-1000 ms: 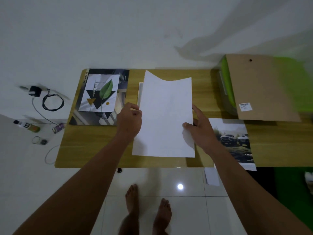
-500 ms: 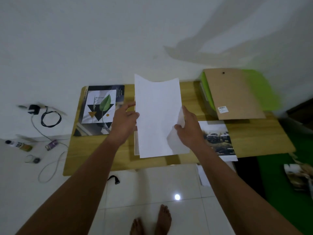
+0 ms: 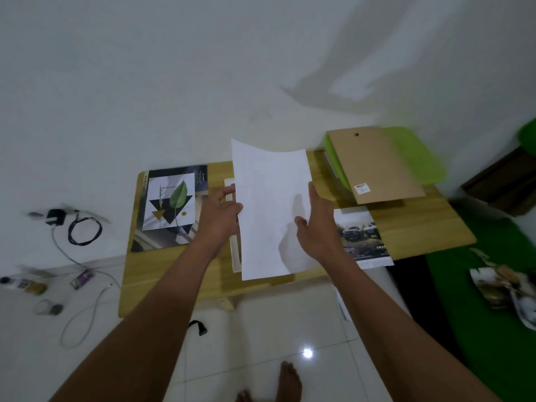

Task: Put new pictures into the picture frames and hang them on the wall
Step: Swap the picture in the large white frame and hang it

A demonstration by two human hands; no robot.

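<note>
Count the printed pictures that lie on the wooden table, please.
2. The leaf print lies at the left end of the table; the car print lies right of the raised white sheet. More may be hidden under that sheet.

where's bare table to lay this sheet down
Bare wood lies on the table in front of the leaf print, and at the right end beyond the car picture. The middle is crowded: the white frame under the white sheet.
</note>
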